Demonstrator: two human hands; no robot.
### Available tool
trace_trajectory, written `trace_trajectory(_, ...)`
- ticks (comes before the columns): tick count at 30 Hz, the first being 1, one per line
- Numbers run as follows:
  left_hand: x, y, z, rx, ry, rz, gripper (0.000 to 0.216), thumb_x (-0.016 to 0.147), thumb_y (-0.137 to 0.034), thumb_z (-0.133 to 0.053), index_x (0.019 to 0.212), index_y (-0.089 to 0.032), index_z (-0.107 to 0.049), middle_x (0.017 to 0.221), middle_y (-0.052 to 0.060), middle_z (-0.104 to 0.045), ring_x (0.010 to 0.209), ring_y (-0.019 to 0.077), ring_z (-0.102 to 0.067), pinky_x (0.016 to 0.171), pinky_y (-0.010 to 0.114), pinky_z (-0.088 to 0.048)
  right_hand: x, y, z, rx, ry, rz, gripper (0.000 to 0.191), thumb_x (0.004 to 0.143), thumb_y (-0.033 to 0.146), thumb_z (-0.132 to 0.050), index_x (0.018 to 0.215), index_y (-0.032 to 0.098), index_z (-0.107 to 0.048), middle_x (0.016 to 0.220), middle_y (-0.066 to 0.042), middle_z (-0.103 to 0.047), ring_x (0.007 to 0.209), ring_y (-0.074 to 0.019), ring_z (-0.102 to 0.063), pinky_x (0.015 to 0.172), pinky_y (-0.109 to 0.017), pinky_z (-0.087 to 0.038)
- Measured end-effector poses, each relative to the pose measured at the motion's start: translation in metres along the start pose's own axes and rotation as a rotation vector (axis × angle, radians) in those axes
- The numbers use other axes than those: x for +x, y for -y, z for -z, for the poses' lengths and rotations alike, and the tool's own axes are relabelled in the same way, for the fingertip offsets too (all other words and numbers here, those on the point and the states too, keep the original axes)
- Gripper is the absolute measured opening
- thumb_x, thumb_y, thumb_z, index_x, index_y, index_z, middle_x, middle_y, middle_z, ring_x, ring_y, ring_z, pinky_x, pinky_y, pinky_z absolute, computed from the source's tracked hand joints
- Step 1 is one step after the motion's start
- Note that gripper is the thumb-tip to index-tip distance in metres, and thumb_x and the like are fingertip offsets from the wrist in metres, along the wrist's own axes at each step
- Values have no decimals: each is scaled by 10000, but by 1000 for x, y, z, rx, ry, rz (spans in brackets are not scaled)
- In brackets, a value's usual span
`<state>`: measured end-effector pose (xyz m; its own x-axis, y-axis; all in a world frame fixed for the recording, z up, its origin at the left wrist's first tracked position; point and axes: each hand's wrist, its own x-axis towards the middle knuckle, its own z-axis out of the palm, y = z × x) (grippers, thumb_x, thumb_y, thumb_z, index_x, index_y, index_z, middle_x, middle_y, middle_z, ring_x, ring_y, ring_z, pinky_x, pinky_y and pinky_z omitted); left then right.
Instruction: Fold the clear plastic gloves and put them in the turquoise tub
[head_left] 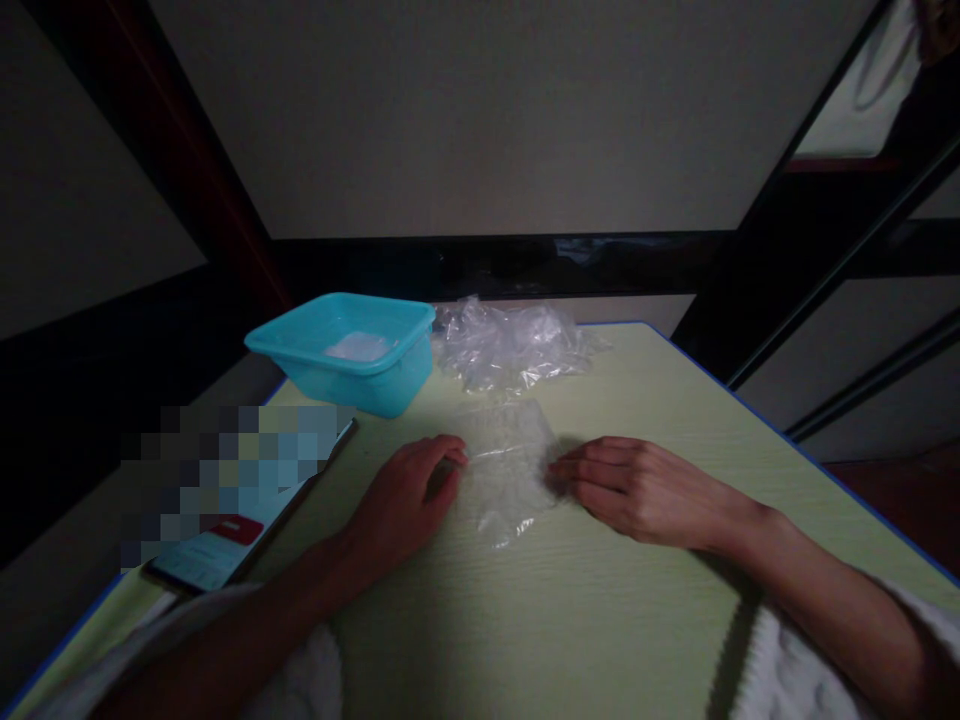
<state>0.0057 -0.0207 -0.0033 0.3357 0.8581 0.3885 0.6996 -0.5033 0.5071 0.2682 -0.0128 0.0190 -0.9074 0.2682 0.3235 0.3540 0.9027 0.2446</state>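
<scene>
A small clear plastic bag (506, 465) lies flat on the pale green table (600, 620) between my hands. My left hand (405, 500) pinches the bag's left edge with curled fingers. My right hand (630, 485) rests on the table with its fingers held together, their tips pressed on the bag's right edge. Both forearms lie on the table, with white sleeves near the front edge.
A turquoise plastic tub (345, 350) with something white inside stands at the back left. A heap of crumpled clear plastic bags (510, 345) lies behind the flat bag. A phone (232, 530) with a lit screen lies at the left. Dark bed-frame rails run behind and at the right.
</scene>
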Motion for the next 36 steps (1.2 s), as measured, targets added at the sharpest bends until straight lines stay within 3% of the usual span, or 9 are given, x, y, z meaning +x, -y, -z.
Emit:
trace_trajectory(4, 0, 1, 0, -3, 5, 6, 167, 766, -149, -443, 849, -186, -583, 899, 51, -694, 858, 191, -646, 810, 331, -495, 1, -1, 1, -13, 6, 6, 361, 941, 131, -310, 780, 142, -633, 898, -69, -682, 810, -159, -585, 702, -302, -479)
trace_trajectory(9, 0, 1, -1, -2, 5, 10, 167, 766, -136, -446, 851, -186, -581, 896, 47, -695, 859, 185, -649, 808, 318, -491, 3, 1, 5, -61, -55, 14, 389, 947, 149, -299, 667, 166, -568, 750, -44, -655, 614, -142, -515, 522, -292, -397)
trace_trajectory(13, -1, 1, 0, 3, -2, 3, 165, 767, -133, -451, 857, -190, -577, 888, 40, -695, 850, 180, -650, 793, 306, -491, 2, 2, 5, -39, -79, -14, 375, 942, 125, -290, 678, 165, -553, 790, -44, -674, 558, -118, -513, 487, -269, -392)
trace_trajectory(18, -1, 1, -1, -2, -3, 6, 166, 767, -134, -447, 850, -187, -580, 893, 47, -695, 852, 186, -651, 791, 314, -495, -1, -1, 1, 23, -87, -42, 292, 935, 128, -310, 799, 142, -567, 966, -68, -693, 606, -111, -590, 527, -253, -462)
trace_trajectory(22, 0, 1, -1, -3, -2, 9, 159, 770, -147, -445, 845, -183, -581, 888, 55, -697, 846, 193, -652, 791, 325, -499, -1, -6, -3, 21, -121, -49, 238, 935, 131, -335, 888, 132, -569, 968, -74, -698, 657, -124, -621, 578, -256, -504)
trace_trajectory(36, 0, 0, -1, -4, -5, 16, 168, 761, -155, -439, 833, -189, -587, 871, 41, -695, 841, 188, -650, 788, 310, -498, 2, -14, -21, -5, -62, -74, 303, 920, 110, -371, 1123, 65, -592, 1119, -116, -658, 992, -218, -613, 786, -350, -546)
